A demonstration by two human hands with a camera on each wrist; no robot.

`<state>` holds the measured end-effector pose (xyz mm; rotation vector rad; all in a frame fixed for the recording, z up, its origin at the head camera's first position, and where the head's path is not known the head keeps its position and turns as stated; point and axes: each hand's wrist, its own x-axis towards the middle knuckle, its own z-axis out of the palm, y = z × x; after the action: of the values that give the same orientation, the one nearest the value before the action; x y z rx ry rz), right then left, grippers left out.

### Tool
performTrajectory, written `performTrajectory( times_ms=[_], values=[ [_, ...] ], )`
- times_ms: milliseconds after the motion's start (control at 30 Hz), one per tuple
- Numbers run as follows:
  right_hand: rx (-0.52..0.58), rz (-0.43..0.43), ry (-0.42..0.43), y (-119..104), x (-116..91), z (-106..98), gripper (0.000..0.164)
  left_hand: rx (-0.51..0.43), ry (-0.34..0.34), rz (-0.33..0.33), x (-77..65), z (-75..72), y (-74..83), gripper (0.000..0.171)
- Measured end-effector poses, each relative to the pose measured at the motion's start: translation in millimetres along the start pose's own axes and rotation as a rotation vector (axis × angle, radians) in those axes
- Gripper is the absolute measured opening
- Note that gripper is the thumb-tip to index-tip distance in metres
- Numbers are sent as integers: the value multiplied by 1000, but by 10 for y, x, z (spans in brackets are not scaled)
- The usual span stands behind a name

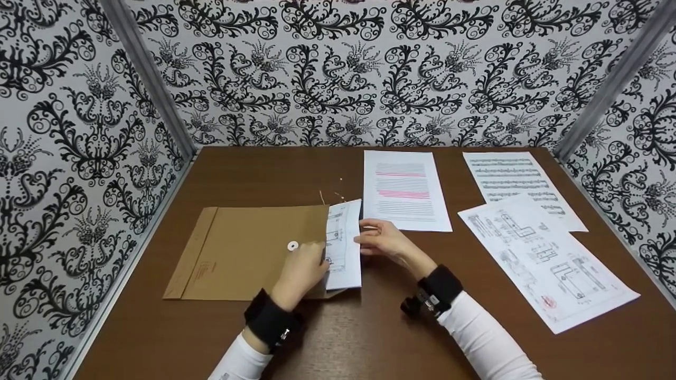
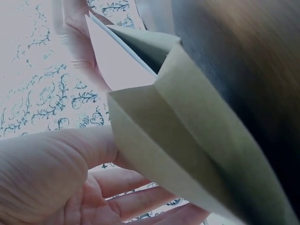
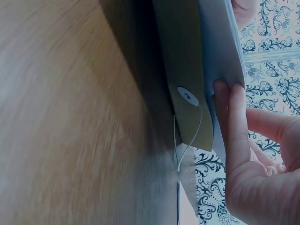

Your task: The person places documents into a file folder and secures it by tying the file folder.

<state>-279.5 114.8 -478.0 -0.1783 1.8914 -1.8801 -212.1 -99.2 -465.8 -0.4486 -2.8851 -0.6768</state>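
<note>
A brown kraft envelope (image 1: 248, 227) lies on the table with its open end to the right. My left hand (image 1: 301, 272) grips the upper panel at that end; in the left wrist view the envelope's mouth (image 2: 164, 126) gapes beside the thumb. White sheets (image 1: 344, 243) with a line drawing jut out of the mouth, their other part hidden inside. At their outer edge, my right hand (image 1: 391, 243) pinches the stack between thumb and fingers. The right wrist view shows the flap's round button (image 3: 188, 96) with a loose string (image 3: 197, 133).
A text page (image 1: 406, 211) with pink highlighting lies beyond my right hand. Farther right, a technical drawing (image 1: 549, 264) with a red stamp overlaps a sheet of music (image 1: 512, 174). Patterned walls (image 1: 338, 68) enclose the brown table (image 1: 253, 174) at the back and sides.
</note>
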Motion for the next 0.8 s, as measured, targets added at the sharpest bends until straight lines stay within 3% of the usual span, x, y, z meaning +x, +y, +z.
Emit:
performTrajectory(
  times_ms=[333, 633, 800],
  values=[
    [-43, 28, -6, 81, 22, -22, 57, 30, 4, 10, -11, 9, 18, 9],
    [-59, 47, -21, 172, 122, 96, 45, 14, -27, 3, -16, -3, 26, 4],
    [-64, 60, -21, 177, 173, 155, 44, 31, -12, 14, -20, -7, 29, 5]
  ],
)
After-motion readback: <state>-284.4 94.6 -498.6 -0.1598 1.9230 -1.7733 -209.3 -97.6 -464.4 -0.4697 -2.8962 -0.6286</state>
